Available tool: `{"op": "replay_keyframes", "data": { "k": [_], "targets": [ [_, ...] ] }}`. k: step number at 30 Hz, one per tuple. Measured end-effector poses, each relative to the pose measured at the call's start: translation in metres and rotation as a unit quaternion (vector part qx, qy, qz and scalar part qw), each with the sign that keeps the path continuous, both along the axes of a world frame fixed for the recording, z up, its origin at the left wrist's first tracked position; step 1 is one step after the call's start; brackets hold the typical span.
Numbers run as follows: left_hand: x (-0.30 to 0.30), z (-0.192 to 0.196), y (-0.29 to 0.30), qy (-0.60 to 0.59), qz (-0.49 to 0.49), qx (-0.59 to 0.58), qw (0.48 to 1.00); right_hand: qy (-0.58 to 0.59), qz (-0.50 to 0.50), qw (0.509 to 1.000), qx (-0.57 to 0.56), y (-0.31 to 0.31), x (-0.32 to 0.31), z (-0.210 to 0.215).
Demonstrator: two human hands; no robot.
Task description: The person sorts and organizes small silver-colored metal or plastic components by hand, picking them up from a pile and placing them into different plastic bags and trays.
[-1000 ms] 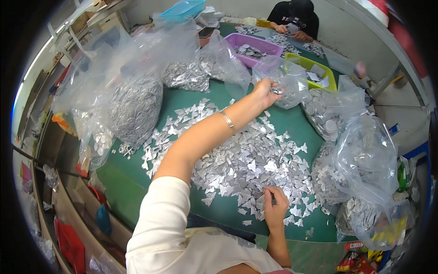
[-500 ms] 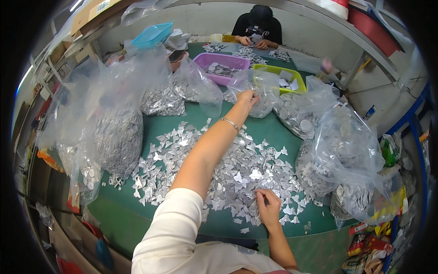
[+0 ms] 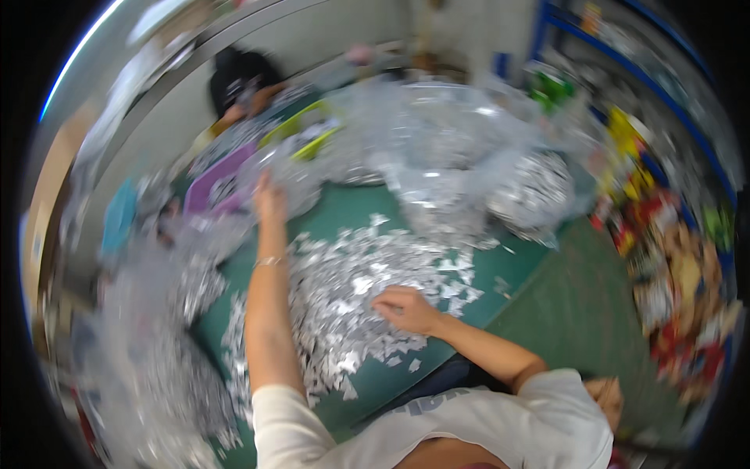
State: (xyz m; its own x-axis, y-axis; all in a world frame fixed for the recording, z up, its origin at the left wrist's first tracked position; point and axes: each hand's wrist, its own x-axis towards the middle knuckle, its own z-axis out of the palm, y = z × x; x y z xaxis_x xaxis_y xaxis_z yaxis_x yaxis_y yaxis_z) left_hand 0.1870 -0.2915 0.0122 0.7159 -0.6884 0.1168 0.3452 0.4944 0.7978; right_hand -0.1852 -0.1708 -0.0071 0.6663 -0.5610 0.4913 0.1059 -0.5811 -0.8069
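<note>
My left arm, a bracelet at its wrist, is stretched over the green table [image 3: 516, 266]. My left hand [image 3: 270, 200] is at a clear plastic bag [image 3: 303, 186] beside the purple tray; motion smears its fingers, so their grip is unclear. Below, a wide heap of small flat silver metal pieces [image 3: 328, 273] covers the middle of the table. My right hand [image 3: 408, 309] rests at the heap's right side, its fingers curled together; anything between them is hidden.
A purple tray [image 3: 193, 195] and a lime-green tray [image 3: 269, 137] stand at the far left. Bulging clear bags of metal parts [image 3: 445, 180] line the far side, others [image 3: 156, 367] the left. A person [image 3: 242, 78] sits beyond. Blue shelving [image 3: 648, 62] and packaging [image 3: 664, 281] stand right.
The whole view has swung to the right and blurred, so the table appears turned. My left hand is still at the clear bag, and my right hand remains at the heap with fingers more curled.
</note>
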Motion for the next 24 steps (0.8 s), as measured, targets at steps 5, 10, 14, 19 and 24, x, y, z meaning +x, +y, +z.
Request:
{"op": "replay_keyframes", "data": {
  "k": [5,10,14,19,24],
  "targets": [
    [0.056,-0.039,-0.031,-0.335,0.04,0.07,0.939,-0.067,0.008,0.997,-0.048,-0.001,-0.002,-0.002],
    [0.115,-0.064,-0.051,-0.629,0.131,0.311,0.7,-0.075,-0.022,0.99,-0.116,-0.004,-0.002,-0.011],
    [-0.039,-0.073,-0.032,-0.711,0.226,0.255,0.615,-0.182,-0.078,0.979,-0.055,0.003,0.005,-0.002],
    [-0.267,-0.072,0.03,-0.748,0.038,0.135,0.648,-0.227,-0.073,0.969,0.059,-0.019,-0.024,0.024],
    [-0.393,-0.071,0.073,-0.759,-0.116,0.14,0.626,-0.229,-0.13,0.957,0.121,-0.025,-0.077,0.049]
  ]
}}
